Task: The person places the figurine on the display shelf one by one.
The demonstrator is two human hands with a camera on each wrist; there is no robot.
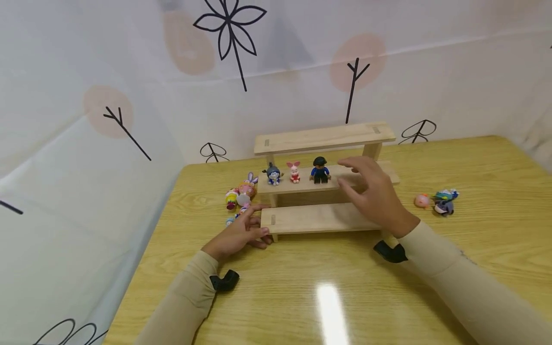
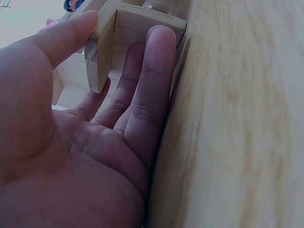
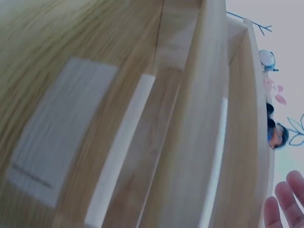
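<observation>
A three-tier wooden display shelf (image 1: 315,218) stands on the table. My left hand (image 1: 235,235) grips the left end of its lowest board; in the left wrist view the thumb lies on top and the fingers reach beneath. Along the middle tier stand a blue-and-white figurine (image 1: 273,175), a pink piglet figurine (image 1: 294,173) and a toy figure in a black hat and blue sleeves (image 1: 320,171). Just right of that toy figure, my right hand (image 1: 374,196) hovers over the middle tier, thumb and fingers apart, holding nothing. In the right wrist view only its fingertips (image 3: 287,202) show.
Several small figurines (image 1: 247,188) lie left of the shelf, some close by my left hand. To the right is another small group, with a pink round toy (image 1: 421,201) and a grey-blue one (image 1: 444,207). A patterned cloth (image 1: 293,105) hangs behind the table.
</observation>
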